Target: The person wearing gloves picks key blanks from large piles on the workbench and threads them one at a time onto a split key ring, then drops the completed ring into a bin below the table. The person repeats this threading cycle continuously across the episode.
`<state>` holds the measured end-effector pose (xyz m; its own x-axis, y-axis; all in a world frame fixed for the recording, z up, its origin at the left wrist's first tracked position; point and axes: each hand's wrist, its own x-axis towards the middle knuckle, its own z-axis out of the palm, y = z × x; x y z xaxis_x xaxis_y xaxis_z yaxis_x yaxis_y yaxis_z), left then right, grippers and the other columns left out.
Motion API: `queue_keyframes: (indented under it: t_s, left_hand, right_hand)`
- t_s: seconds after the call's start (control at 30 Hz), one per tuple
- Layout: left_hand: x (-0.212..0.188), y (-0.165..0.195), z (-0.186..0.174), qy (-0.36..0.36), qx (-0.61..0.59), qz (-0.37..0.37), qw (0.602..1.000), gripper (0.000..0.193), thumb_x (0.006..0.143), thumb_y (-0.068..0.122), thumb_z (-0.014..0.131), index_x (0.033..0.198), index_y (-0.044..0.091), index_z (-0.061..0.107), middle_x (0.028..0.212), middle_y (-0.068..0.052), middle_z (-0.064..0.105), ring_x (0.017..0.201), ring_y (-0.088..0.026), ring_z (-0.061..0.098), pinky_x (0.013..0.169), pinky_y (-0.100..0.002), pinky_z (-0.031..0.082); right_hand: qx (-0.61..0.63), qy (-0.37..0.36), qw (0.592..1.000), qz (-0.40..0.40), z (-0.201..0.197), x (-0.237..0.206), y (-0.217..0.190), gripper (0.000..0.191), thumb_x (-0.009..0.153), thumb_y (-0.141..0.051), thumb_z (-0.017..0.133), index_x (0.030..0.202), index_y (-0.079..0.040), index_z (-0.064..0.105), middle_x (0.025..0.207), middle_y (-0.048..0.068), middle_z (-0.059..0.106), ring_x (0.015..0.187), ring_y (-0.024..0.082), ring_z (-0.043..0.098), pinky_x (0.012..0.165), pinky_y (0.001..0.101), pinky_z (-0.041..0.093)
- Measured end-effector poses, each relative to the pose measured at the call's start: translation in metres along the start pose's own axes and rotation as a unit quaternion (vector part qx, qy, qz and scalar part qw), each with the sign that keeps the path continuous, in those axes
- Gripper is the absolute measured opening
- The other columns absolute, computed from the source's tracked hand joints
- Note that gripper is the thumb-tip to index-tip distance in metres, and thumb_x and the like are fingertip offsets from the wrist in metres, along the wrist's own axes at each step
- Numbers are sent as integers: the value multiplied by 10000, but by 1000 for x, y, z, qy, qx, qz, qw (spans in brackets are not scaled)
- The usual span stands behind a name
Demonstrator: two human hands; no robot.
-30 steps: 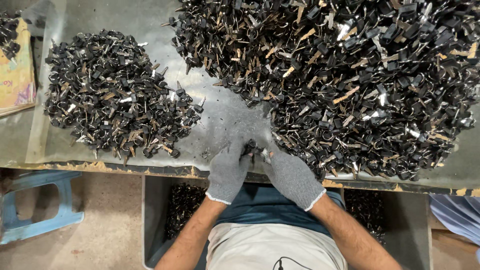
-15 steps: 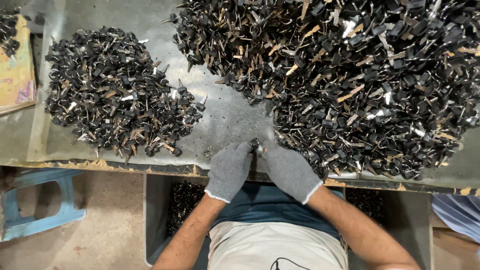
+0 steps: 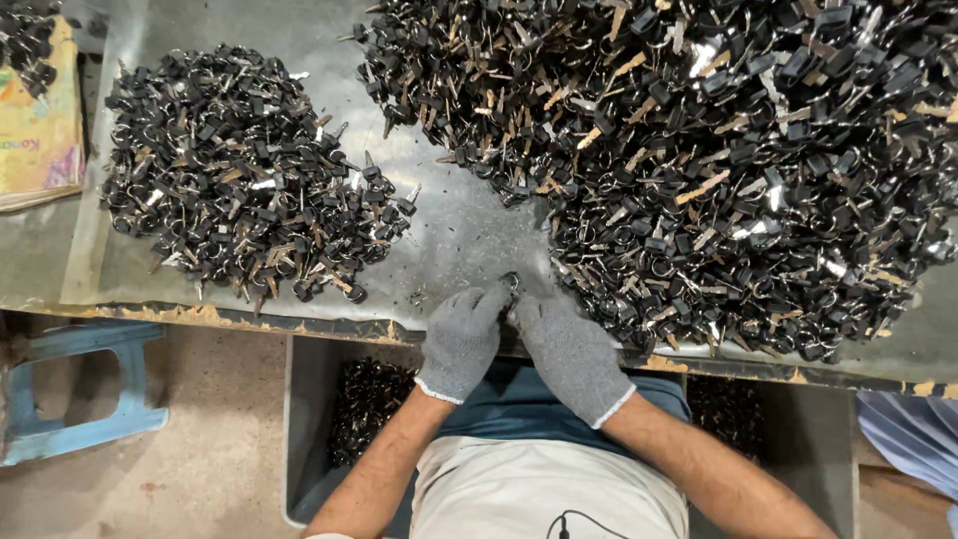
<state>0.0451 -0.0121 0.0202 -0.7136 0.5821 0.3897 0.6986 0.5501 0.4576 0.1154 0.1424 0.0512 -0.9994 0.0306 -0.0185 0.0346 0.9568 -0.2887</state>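
Left hand: the grey-gloved left hand [image 3: 462,337] sits at the near edge of the metal worktop [image 3: 464,225], fingers curled in and pinching a small metal key ring [image 3: 510,285] at its fingertips.
Right hand: the gloved right hand [image 3: 571,351] presses right up against the left, fingertips closed on the same key ring from the other side; both hands meet over it.
Key ring: it is held just above the worktop's front edge, in the bare strip of metal between the two heaps; too small to tell whether a key hangs on it.
Big heap: a wide pile of keys [image 3: 699,150] with black plastic heads, brass and steel blades and rings, spreads across the worktop's far and right side, its near fringe just beside the right hand.
Small heap: a rounder pile of ringed keys [image 3: 244,175] lies on the worktop's left part, well apart from the hands.
Under the worktop: a grey bin [image 3: 309,399] below the front edge holds more dark keys, either side of the person's lap.
Left of the worktop: a colourful printed card [image 3: 40,130] at the worktop's left end, and a blue plastic stool [image 3: 80,394] on the floor beneath that end.
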Motion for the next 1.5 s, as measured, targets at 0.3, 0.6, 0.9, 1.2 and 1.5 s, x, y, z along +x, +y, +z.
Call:
queue_keyframes:
  t_s: [0.3, 0.6, 0.9, 1.2, 1.5]
  left_hand:
    - [-5, 7, -5, 4, -1, -72, 997, 427, 819, 115, 721, 1219, -1, 631, 908, -152, 679, 849, -366, 679, 730, -477, 546]
    - [-1, 11, -11, -56, 7, -87, 995, 134, 855, 158, 722, 948, 108, 638, 858, -116, 678, 800, -341, 679, 703, -469, 531]
    - [-6, 12, 0, -5, 31, -62, 998, 170, 866, 127, 693, 1021, 83, 640, 858, -120, 669, 774, -345, 674, 669, -470, 537]
    - [-9, 4, 1, 1, 40, -37, 999, 149, 872, 146, 697, 987, 83, 627, 828, -119, 646, 738, -346, 658, 650, -470, 526]
    - [10, -19, -15, -161, 25, -173, 971, 206, 874, 325, 742, 873, 123, 697, 803, -130, 696, 782, -357, 689, 668, -503, 519]
  right_hand:
    - [198, -7, 979, -44, 9, 13, 15, 353, 951, -206, 604, 1227, 3, 535, 847, 227, 696, 749, 417, 730, 630, 508, 593]
    - [40, -45, 998, 4, 8, -12, 18, 226, 938, -170, 598, 1113, -37, 545, 965, 208, 662, 655, 362, 726, 517, 467, 587]
    - [-8, 4, 1000, 21, 13, 1, 1, 232, 908, -240, 642, 1020, -49, 572, 835, 191, 670, 640, 354, 715, 463, 455, 584]
    - [97, -24, 995, 21, 1, 16, 12, 239, 922, -180, 617, 1067, 2, 564, 843, 245, 705, 719, 412, 724, 550, 489, 582]
    - [147, -46, 988, 9, -6, 8, 12, 395, 921, -204, 621, 1237, 22, 546, 1036, 307, 694, 819, 428, 712, 618, 514, 589]
